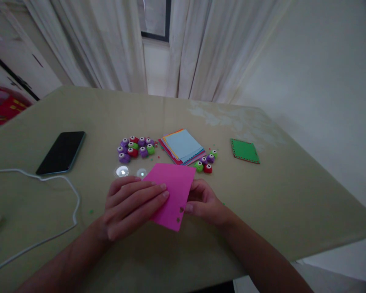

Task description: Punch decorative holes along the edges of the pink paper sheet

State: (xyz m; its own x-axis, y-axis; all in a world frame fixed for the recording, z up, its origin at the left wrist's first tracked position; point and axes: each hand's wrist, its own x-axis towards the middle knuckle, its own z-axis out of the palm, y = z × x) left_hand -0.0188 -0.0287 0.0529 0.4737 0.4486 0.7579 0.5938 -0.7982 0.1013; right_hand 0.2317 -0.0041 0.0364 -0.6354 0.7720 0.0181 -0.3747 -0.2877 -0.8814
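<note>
- The left hand (131, 209) grasps the pink card (178, 183), fingers flat across its face; its thumb is hidden, presumably underneath.
- The right hand (205, 203) has its fingers curled and its thumb at the card's right edge; whether it pinches the card or hides something cannot be told.
- The card slants in front of the person, near the table's (277, 195) close side. Two small holes (181, 209) sit along its lower right edge; a steady left hold, with fingertips clear of that edge, should keep the card from bending.
- Just beyond lies a stack of cards (184, 144), with small toys (133, 153) grouped on both sides; elbows kept low would probably spare them a knock.
- Farther right rests a green card (245, 151); well to the left, a phone (62, 152) and a white cord (77, 199).
</note>
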